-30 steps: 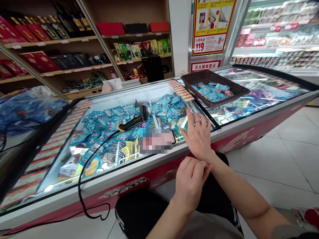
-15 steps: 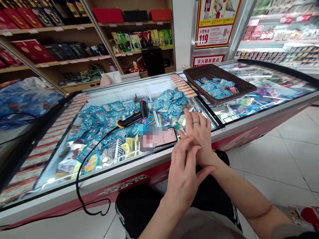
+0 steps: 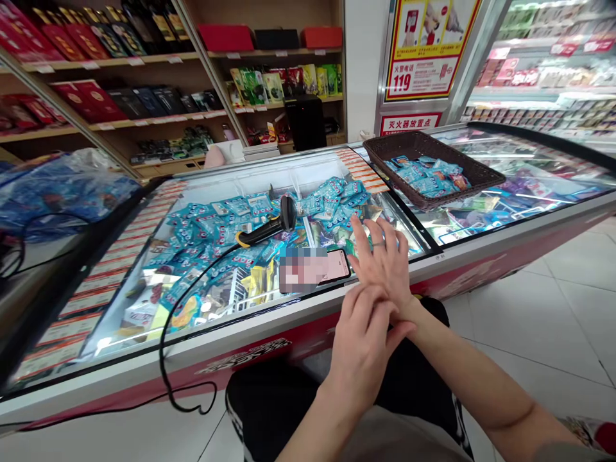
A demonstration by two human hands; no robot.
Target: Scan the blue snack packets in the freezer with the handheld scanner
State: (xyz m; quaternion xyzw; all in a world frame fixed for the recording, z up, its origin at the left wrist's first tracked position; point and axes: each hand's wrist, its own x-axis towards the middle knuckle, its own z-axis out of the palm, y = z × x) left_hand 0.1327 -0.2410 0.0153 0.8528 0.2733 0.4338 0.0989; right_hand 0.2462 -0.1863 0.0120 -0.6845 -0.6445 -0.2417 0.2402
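My right hand (image 3: 382, 269) is held over the front edge of the freezer, palm down, its fingers stretched and apart, a thin ring on one. It holds nothing. Curled over the back of that hand near the wrist is my left hand (image 3: 363, 343), its fingertips and thumb resting on the skin. A phone (image 3: 339, 266) with a lit screen, partly blurred out, lies on the freezer's front edge just left of my right fingers. Behind it a black and yellow barcode scanner (image 3: 267, 228) rests among many blue snack packets (image 3: 197, 231).
A brown woven basket (image 3: 486, 176) with blue packets stands on the freezer's right part. The scanner's black cable (image 3: 166, 327) hangs over the front edge. Bagged goods (image 3: 67, 192) lie at the left. Stocked shelves (image 3: 158, 119) line the back.
The left fingers have slid back along my right hand toward its wrist. The right fingers are spread a bit wider. The scene has shifted slightly rightward in view.
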